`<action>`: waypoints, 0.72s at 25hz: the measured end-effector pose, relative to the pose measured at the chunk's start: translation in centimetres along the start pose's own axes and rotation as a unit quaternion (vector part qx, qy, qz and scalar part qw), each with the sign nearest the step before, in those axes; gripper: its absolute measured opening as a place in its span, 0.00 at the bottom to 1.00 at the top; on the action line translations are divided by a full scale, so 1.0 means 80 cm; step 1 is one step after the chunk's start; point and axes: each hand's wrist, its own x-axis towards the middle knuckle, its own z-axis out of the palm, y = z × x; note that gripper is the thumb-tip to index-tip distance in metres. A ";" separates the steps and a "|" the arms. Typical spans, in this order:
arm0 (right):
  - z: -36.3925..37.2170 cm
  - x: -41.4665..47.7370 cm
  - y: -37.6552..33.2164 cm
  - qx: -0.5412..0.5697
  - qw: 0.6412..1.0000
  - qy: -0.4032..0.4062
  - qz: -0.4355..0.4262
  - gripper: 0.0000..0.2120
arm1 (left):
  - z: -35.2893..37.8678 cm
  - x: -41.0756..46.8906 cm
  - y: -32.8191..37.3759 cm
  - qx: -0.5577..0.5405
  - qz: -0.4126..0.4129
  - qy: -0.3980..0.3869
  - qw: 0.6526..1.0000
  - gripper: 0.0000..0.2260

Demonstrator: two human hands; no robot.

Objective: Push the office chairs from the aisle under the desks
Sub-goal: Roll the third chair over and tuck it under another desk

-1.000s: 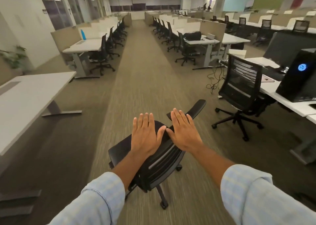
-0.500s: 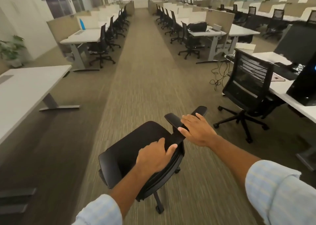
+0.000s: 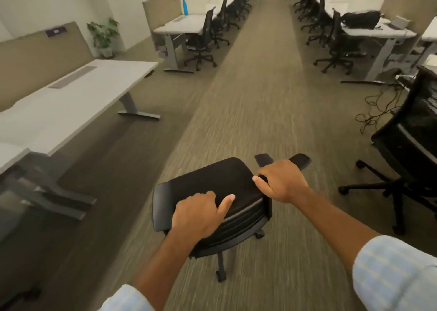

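A black office chair (image 3: 208, 183) on castors stands in the carpeted aisle right in front of me, seat pointing up-left. My left hand (image 3: 198, 213) is curled over the top edge of its backrest. My right hand (image 3: 281, 183) grips the chair at the right end of the backrest, beside the two armrest pads (image 3: 300, 160). A long white desk (image 3: 71, 105) stands to the left of the chair. A second black mesh-backed chair (image 3: 411, 145) stands at the right edge, away from my hands.
Rows of white desks (image 3: 186, 24) with black chairs (image 3: 203, 38) tucked in line both sides of the aisle ahead. Loose cables (image 3: 378, 107) lie on the floor at the right. A potted plant (image 3: 104, 36) stands by the left wall. A black bag (image 3: 360, 20) lies on a right desk.
My flat hands have closed onto the chair's backrest. The chair has turned its seat toward the left desk, and my view has swung left and down.
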 end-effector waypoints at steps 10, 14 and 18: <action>0.020 0.083 0.009 0.012 0.999 0.044 -0.031 0.28 | 0.003 0.063 -0.037 0.014 -0.073 0.056 0.996 0.42; 0.034 0.144 0.014 0.028 0.997 0.057 -0.039 0.29 | -0.011 0.114 -0.066 0.014 -0.074 0.065 0.995 0.42; 0.056 0.209 0.010 0.020 0.997 0.058 -0.046 0.29 | -0.017 0.162 -0.108 0.012 -0.077 0.076 0.994 0.43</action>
